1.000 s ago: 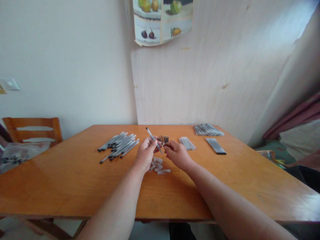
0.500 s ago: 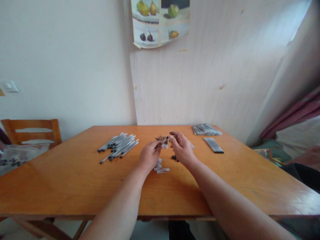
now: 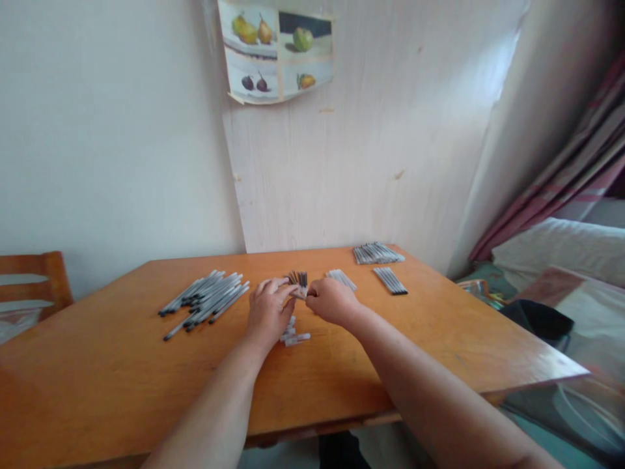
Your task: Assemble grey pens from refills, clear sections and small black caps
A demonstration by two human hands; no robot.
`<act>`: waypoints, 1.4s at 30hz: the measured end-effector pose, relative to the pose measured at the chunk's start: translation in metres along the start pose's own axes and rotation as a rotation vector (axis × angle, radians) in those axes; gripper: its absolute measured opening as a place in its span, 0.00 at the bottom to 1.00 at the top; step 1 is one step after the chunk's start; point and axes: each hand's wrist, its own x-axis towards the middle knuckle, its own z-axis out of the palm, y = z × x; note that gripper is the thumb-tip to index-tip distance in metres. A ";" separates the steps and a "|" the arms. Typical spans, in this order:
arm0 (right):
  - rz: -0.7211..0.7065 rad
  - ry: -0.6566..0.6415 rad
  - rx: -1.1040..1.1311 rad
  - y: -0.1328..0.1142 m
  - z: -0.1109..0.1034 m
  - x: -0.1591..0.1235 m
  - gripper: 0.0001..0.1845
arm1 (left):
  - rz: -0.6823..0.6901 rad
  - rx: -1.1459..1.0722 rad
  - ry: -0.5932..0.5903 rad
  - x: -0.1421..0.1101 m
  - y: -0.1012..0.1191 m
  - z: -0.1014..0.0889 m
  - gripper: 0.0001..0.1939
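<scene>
My left hand and my right hand meet low over the middle of the table. The left fingers reach toward a small pale piece between the hands, bent as in a pinch. Closed fingertips of the right hand touch the same spot; what they hold is hidden. Just behind the fingertips is a row of thin dark sticks. Several translucent pen caps lie on the near side, partly covered by the left hand. Beyond the right hand is a group of pale clear tubes.
A loose pile of grey pens with black ends lies on the left of the wooden table. At the right are a neat row of pens and a larger stack. A chair stands at the left.
The view has turned right. My hands have come down and closer together beside the dark sticks. Small black pieces seen under my right hand are now hidden, and the pale tubes show more.
</scene>
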 end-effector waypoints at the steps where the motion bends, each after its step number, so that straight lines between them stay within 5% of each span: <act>1: 0.007 -0.002 -0.006 0.002 -0.003 0.000 0.08 | 0.001 0.016 0.029 0.000 -0.001 0.000 0.16; 5: 0.045 0.061 -0.001 0.025 -0.017 0.004 0.07 | -0.033 0.055 0.104 -0.001 -0.007 0.001 0.19; 9: 0.147 0.172 0.042 0.075 -0.029 0.004 0.08 | -0.054 0.061 0.134 -0.001 -0.011 0.002 0.15; 16: 0.513 0.278 -0.017 0.180 -0.046 -0.007 0.13 | -0.073 0.086 0.161 0.002 -0.013 0.001 0.12; 21: 0.766 0.277 -0.025 0.225 -0.053 -0.014 0.13 | -0.068 0.118 0.157 0.002 -0.018 0.002 0.13; 42: 0.865 0.183 -0.024 0.250 -0.040 -0.018 0.17 | -0.068 0.137 0.130 0.000 -0.028 0.005 0.14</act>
